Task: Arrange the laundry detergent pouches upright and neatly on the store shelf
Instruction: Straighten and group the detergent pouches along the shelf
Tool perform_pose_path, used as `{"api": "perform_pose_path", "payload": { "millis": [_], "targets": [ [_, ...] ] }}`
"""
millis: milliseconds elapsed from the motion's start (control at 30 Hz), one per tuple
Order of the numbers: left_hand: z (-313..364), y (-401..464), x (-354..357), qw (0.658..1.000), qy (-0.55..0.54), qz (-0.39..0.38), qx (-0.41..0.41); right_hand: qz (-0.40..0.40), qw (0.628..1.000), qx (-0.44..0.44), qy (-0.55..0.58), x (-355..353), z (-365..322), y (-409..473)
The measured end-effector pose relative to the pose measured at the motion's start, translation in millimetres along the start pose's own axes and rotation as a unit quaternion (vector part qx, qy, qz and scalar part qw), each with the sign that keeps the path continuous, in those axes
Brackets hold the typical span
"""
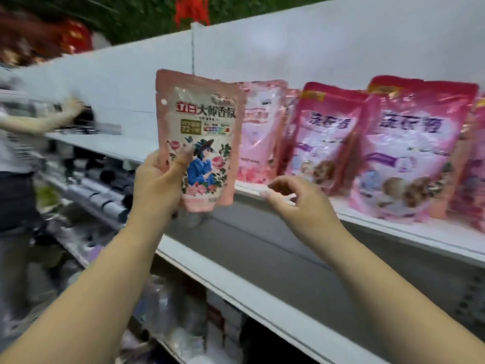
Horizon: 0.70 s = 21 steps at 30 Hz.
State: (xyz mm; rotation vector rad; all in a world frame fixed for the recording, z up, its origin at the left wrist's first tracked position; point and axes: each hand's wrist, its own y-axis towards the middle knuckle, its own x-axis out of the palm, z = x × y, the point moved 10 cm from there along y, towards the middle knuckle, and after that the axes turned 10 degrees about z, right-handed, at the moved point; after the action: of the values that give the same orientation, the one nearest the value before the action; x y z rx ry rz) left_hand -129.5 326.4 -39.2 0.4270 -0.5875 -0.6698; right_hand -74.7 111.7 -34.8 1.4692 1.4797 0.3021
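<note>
Pink detergent pouch (197, 139), upright, is gripped near its lower edge by the left hand (157, 179), raised before the shelf (393, 227), likely to join the standing pouches (409, 153). Right hand (294, 199) hovers nearby, fingers loosely curled, holding nothing.

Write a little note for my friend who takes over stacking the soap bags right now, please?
Left hand: holds the light pink pouch upright in the air, in front of the top shelf, thumb across its front.
Right hand: holds nothing, fingers loosely curled, near the shelf's front edge.
Done: a paler pink pouch and two darker pink pouches stand on the shelf, leaning a little.
Left: set the held pouch on the bare stretch of shelf to the row's left, then straighten the row.
</note>
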Motion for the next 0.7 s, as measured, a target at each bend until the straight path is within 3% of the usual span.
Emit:
{"api": "perform_pose_path", "payload": {
  "millis": [100, 233, 433, 700],
  "targets": [
    [-15.3, 41.7, -42.2, 0.999, 0.025, 0.025, 0.018, -0.067, 0.986, -0.084, -0.129, 62.6, -26.5, 7.9],
    [-37.8, 92.9, -89.1, 0.998, 0.031, 0.037, 0.035, -0.076, 0.941, -0.146, -0.297, 131.1, -38.8, 27.4],
    [-81.7, 164.7, -105.2, 1.0, 0.0, -0.023, 0.018, -0.024, 0.898, 0.006, -0.438, 187.4, 15.5, 45.3],
    [-131.1, 234.5, -47.9, 0.998, 0.019, -0.062, 0.02, 0.056, 0.88, 0.084, -0.463, 196.5, 23.4, 54.8]
  ]
}}
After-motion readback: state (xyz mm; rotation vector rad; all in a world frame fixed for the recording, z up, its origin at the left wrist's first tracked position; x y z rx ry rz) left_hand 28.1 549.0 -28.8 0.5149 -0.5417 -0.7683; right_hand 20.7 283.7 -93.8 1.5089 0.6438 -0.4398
